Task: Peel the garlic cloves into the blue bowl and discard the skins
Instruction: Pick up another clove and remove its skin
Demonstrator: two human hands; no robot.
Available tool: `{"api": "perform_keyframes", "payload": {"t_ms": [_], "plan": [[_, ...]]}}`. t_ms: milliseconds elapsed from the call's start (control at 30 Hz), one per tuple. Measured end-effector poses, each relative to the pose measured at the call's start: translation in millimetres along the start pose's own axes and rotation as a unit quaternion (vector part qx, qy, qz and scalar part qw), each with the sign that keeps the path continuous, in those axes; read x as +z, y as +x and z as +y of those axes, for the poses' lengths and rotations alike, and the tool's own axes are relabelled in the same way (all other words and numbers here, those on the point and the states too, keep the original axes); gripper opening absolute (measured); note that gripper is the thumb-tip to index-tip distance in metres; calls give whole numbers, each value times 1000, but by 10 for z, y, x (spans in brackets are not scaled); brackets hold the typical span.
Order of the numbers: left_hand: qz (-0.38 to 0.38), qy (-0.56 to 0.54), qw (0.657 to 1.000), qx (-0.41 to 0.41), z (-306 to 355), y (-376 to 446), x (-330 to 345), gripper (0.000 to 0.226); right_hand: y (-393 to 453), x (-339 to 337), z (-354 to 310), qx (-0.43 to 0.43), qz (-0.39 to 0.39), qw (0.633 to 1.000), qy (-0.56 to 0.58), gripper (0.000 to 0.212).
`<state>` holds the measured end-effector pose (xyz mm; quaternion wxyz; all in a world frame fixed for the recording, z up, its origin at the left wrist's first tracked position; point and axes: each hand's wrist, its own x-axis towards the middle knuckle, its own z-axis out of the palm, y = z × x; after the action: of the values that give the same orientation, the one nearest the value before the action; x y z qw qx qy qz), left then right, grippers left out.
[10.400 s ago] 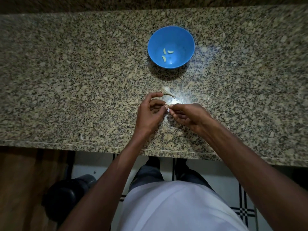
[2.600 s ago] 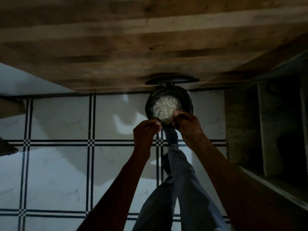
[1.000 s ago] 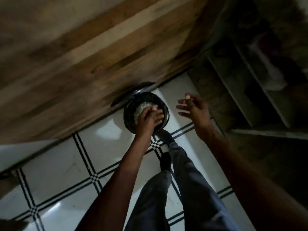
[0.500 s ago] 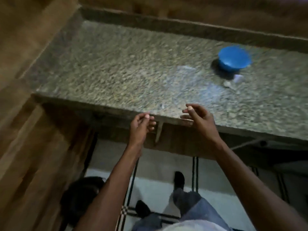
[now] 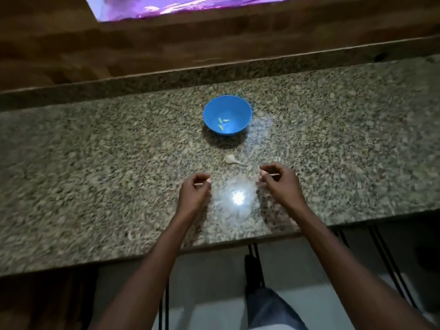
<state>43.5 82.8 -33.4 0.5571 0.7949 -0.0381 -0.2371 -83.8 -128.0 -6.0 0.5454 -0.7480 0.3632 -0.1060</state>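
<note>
Over the granite counter (image 5: 95, 163), both hands hover side by side, palms down, forearms coming in from the near edge. Left hand (image 5: 194, 192): fingers loosely curled, thumb and forefinger tips close together; frame is blurred, can't tell if anything is pinched, nothing visible in it. Right hand (image 5: 279, 183): same pose, fingers loosely curled, index tip near thumb, no visible load. Hands are apart, with a bright light glare (image 5: 238, 198) on the stone between them. Garlic piece (image 5: 232, 160) lies on the counter just beyond the hands, nearer the right one, not touched by either. Blue bowl (image 5: 227, 115) sits farther back, roughly centered, upright, with three peeled cloves (image 5: 222, 122) in the bottom; well apart from both hands. Counter runs wide to left and right of the bowl, bare speckled stone on both sides. Far edge meets a raised granite lip (image 5: 166, 77), wood panelling behind it. Near edge crosses under both forearms; below it, white tiled floor (image 5: 214, 282) and a trouser leg (image 5: 269, 308).
</note>
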Motion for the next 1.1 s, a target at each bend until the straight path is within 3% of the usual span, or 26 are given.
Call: {"api": "perform_keyframes", "payload": {"t_ms": [200, 333, 467, 567, 800, 967, 1100], "plan": [[13, 229, 971, 60, -20, 361, 213, 37, 713, -50, 41, -105, -67, 980, -155, 25], [30, 240, 968, 66, -39, 376, 177, 35, 781, 157, 149, -147, -120, 957, -220, 30], [23, 242, 967, 77, -45, 394, 151, 31, 712, 276, 189, -179, -86, 952, -234, 10], [18, 217, 973, 76, -23, 435, 162, 27, 684, 271, 150, -174, -71, 950, -250, 16], [25, 154, 982, 106, 166, 640, 262, 28, 931, 114, -602, -88, -26, 992, -88, 10], [-73, 182, 964, 179, 252, 879, 368, 53, 1441, 305, -1050, -125, -12, 990, -65, 13], [-111, 247, 934, 231, 195, 1016, 429, 41, 1601, 416, -1066, -123, -21, 989, -84, 14]]}}
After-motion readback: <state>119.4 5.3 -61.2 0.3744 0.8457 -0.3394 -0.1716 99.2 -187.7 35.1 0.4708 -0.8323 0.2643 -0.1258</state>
